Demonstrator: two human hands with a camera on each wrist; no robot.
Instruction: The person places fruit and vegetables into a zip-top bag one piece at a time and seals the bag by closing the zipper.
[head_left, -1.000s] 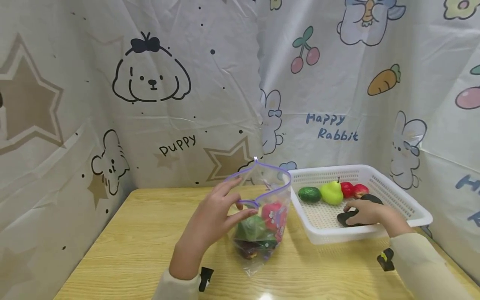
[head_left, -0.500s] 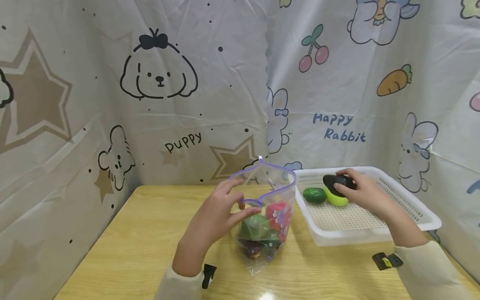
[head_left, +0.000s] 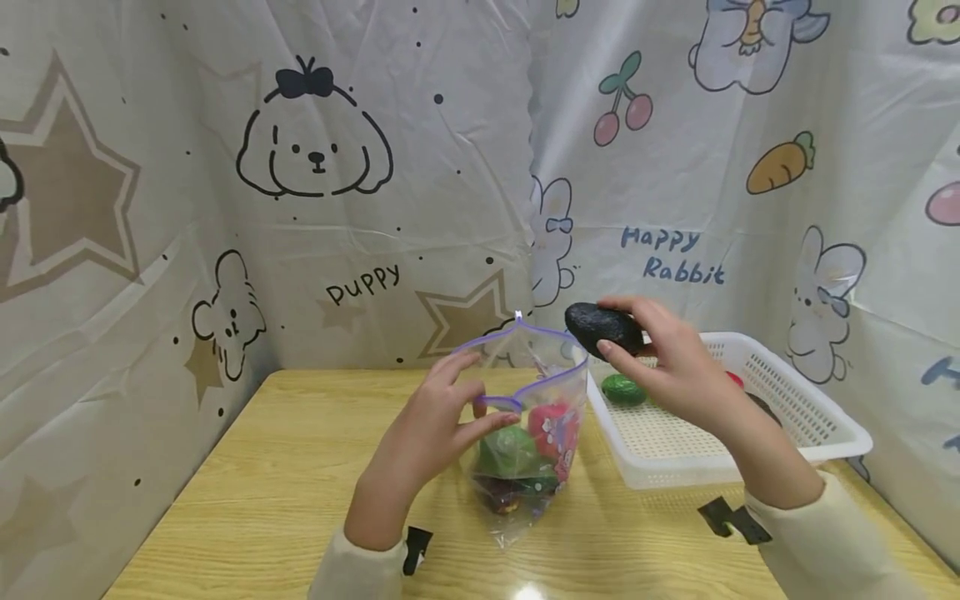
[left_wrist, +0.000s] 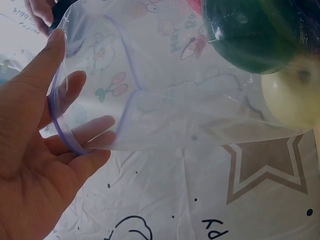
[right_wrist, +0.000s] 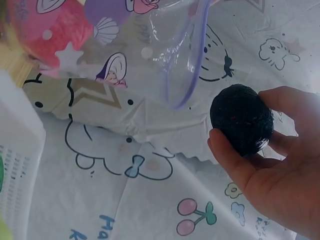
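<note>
My right hand [head_left: 675,358] grips a dark avocado [head_left: 600,327] just right of the bag's mouth; the right wrist view shows thumb and fingers round the avocado [right_wrist: 241,120]. A clear zip bag [head_left: 502,521] with a purple-edged, wide mouth stands on the table. At its near left rim, my left hand [head_left: 420,433] holds the edge, with some fingers seen through the plastic in the left wrist view. Inside the bag lie a green round item [head_left: 508,452], a red one and darker produce at the bottom.
A white perforated basket [head_left: 652,475] stands right of the bag. In it are a small green avocado [head_left: 622,390], something red [head_left: 735,379] and a dark item [head_left: 763,407], partly hidden behind my right arm. Printed cloth walls [head_left: 360,233] enclose the wooden table [head_left: 300,467].
My right hand has picked up the avocado from the basket, lifted it and carried it left to beside the bag's mouth. My left hand stays at the rim.
</note>
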